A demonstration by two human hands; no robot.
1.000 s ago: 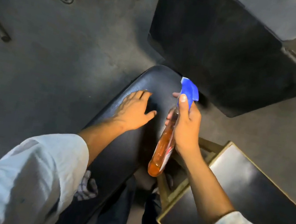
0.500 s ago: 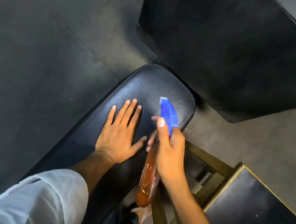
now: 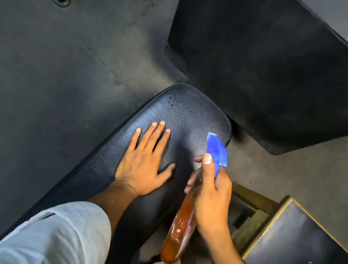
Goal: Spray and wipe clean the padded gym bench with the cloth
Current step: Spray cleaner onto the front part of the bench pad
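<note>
Right hand (image 3: 211, 196) round one spray bottle (image 3: 179, 227)

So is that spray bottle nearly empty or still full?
Mostly full: orange liquid fills the clear spray bottle along most of the body visible below the right hand gripping its neck.

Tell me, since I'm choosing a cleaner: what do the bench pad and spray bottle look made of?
Bench pad: likely black vinyl or faux leather, with a pebbled grain, soft sheen and droplets beading on it. Spray bottle: clear glossy plastic showing orange liquid, with an opaque blue plastic spray head.
</note>
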